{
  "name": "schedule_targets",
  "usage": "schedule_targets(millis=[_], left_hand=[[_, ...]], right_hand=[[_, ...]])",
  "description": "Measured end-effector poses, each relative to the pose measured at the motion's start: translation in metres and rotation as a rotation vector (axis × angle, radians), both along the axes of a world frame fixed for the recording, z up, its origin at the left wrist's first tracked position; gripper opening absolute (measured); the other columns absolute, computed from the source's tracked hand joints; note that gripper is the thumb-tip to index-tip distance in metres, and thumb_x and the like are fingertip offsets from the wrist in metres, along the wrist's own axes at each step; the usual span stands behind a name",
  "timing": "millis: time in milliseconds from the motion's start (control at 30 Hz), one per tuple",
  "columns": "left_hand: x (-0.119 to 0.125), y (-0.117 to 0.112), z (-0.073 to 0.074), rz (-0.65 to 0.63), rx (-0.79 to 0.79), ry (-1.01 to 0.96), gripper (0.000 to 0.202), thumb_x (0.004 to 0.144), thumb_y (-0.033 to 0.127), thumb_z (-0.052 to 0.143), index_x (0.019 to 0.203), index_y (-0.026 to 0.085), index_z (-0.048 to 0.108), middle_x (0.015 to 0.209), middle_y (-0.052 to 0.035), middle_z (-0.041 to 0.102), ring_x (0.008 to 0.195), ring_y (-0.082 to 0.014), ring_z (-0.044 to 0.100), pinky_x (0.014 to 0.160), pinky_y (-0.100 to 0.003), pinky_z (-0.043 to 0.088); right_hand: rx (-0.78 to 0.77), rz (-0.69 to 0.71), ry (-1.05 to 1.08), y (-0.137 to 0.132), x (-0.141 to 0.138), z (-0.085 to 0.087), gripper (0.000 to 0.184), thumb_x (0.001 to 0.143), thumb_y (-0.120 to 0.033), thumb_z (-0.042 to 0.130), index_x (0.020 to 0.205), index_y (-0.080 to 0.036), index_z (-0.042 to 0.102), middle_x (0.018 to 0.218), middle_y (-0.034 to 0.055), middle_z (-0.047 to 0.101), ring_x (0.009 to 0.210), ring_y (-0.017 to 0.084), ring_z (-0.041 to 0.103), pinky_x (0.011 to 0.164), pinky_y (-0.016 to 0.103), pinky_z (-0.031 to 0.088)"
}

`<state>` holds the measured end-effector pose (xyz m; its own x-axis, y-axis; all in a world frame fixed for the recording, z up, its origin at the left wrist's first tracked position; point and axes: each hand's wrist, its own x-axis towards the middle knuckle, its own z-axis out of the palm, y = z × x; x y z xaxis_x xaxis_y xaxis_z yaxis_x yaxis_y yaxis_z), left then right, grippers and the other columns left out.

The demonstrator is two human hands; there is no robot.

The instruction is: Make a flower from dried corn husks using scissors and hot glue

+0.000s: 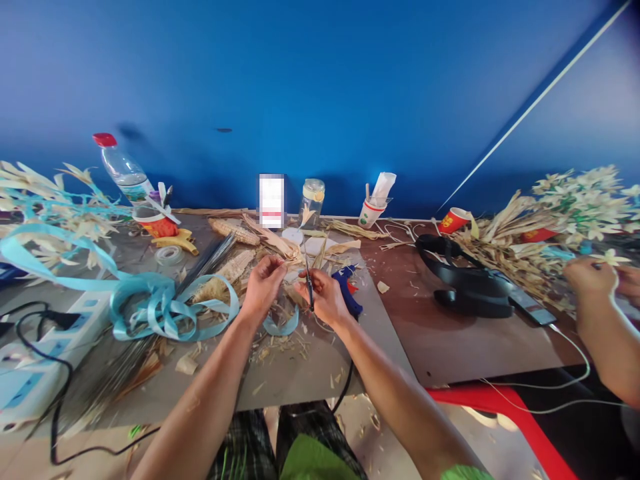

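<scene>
My left hand (264,283) is closed, thumb against fingers, pinching a pale strip of corn husk (290,261). My right hand (326,293) grips a pair of scissors (309,283), their slim dark blades pointing away from me. Both hands are close together over the grey board (310,387), the scissors just right of the husk. A blue glue gun (349,290) lies right beside my right hand. Behind the hands are more dried husks (273,237) and a clear jar (313,200). Husk scraps and a loop of light blue ribbon (283,327) lie below them.
At left are tangled blue ribbon (160,310), a bundle of thin wires (135,360), a white power strip (55,353) and a tilted bottle (125,173). To the right are a black headset-like object (470,283), a phone (533,303) and another person's hand (593,277).
</scene>
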<state>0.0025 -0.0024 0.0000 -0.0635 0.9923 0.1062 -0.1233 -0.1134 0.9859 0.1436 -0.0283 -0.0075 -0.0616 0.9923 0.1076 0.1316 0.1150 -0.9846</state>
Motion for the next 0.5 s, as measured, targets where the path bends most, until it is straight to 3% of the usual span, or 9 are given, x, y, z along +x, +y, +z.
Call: schedule_targets(millis=[233,400,500], left_hand=[[-0.001,0.0,0.004,0.061,-0.077,-0.177,0.016,0.062,0.024,0.066,0.069,0.016,0.054,0.061,0.0047,0.051,0.057,-0.0078,0.05,0.06,-0.02,0.039],[-0.002,0.002,0.002,-0.022,-0.11,-0.095,0.018,0.062,0.027,0.066,0.07,0.016,0.054,0.059,0.0051,0.052,0.054,-0.0078,0.049,0.058,-0.021,0.04],[-0.003,0.002,-0.001,-0.059,-0.096,0.015,0.014,0.065,0.027,0.063,0.07,0.016,0.055,0.057,0.0061,0.049,0.05,-0.0067,0.044,0.052,-0.02,0.035]], right_hand=[[0.074,0.05,-0.213,0.0,0.003,-0.006,0.03,0.071,-0.034,0.063,0.096,-0.018,0.06,0.061,-0.0025,0.051,0.055,0.01,0.045,0.05,0.02,0.038],[0.165,-0.142,0.019,0.007,0.006,0.001,0.044,0.07,-0.034,0.063,0.108,-0.018,0.048,0.083,0.0021,0.056,0.064,0.011,0.052,0.056,0.022,0.044],[0.19,-0.172,0.104,0.011,0.008,0.005,0.045,0.068,-0.033,0.063,0.107,-0.019,0.046,0.09,0.0036,0.057,0.064,0.01,0.052,0.055,0.022,0.044]])
